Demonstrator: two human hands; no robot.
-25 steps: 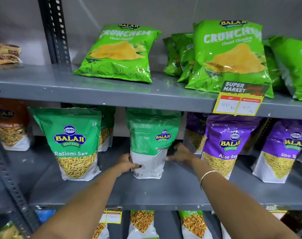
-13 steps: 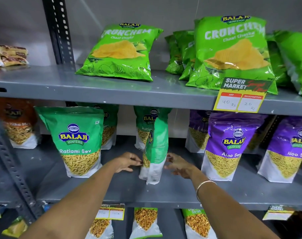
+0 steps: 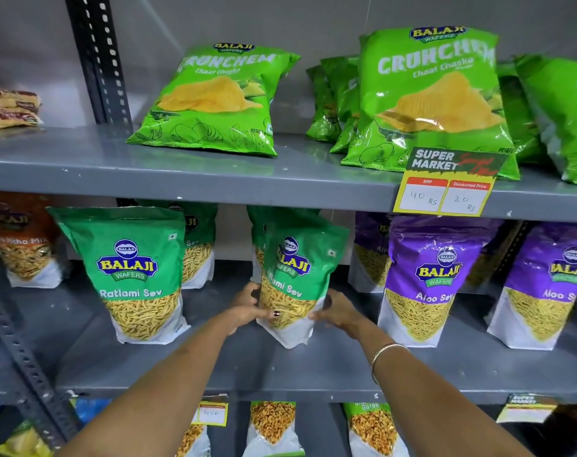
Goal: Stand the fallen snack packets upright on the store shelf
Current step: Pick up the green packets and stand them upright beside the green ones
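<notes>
Our 2 hands, left hand [image 3: 247, 308] and right hand [image 3: 336, 311], clasp the Ratlami Sev packet [image 3: 293, 278], front-facing but tilted on the middle shelf [image 3: 313, 367]. Next: square its base, release.

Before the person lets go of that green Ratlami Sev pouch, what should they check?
1. Both hands grip it: left hand and right hand hold the green Ratlami Sev pouch low down: ok.
2. Front label faces out: ok, slightly turned.
3. Pouch upright: not ok, it tilts.
4. Base flat on the grey metal shelf: cannot tell.
5. Gap to the purple Aloo Sev pouch: ok.
</notes>
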